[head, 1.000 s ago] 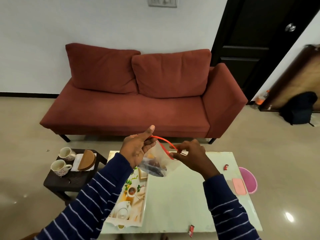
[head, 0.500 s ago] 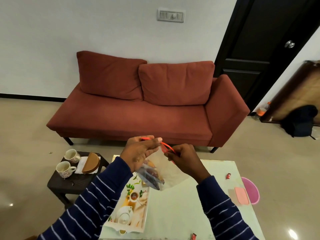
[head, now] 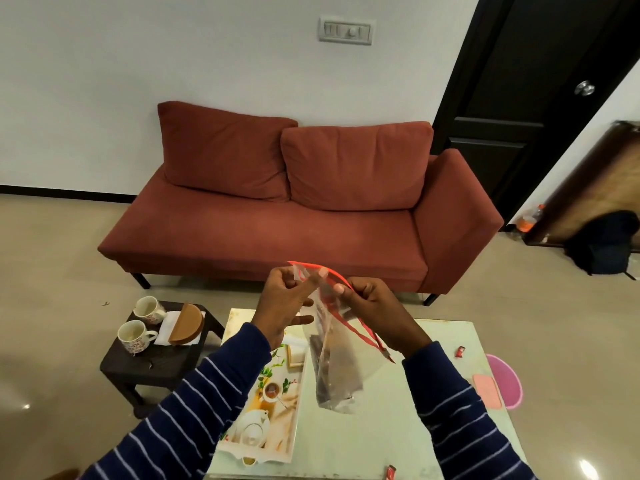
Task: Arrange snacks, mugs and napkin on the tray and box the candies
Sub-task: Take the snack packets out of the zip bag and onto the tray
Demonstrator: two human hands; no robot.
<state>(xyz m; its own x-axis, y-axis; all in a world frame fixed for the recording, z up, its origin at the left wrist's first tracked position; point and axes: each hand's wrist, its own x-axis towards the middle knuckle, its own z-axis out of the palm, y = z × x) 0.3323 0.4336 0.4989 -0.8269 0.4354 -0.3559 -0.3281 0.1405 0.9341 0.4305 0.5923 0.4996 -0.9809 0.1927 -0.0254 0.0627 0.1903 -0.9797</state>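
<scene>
From the head view, both hands hold a clear zip bag [head: 337, 362] up over the pale surface [head: 398, 427]. The left hand [head: 287, 303] has its grip pinched closed on the bag's mouth, and the right hand [head: 372, 301] pinches the red seal strip [head: 360, 332]. Dark snacks sit in the bag's bottom. The printed tray [head: 294, 441] lies beneath, left of the bag. Two mugs [head: 133, 336] stand on a dark side surface [head: 156, 365].

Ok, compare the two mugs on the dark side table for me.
The far mug stands at the back of the dark side table, its handle not clear from here; the near mug stands closer to the front, its handle pointing right toward the napkin. The near mug looks a little larger, likely only because it is closer. Both are upright, white with a small reddish pattern, and apart from each other.
</scene>
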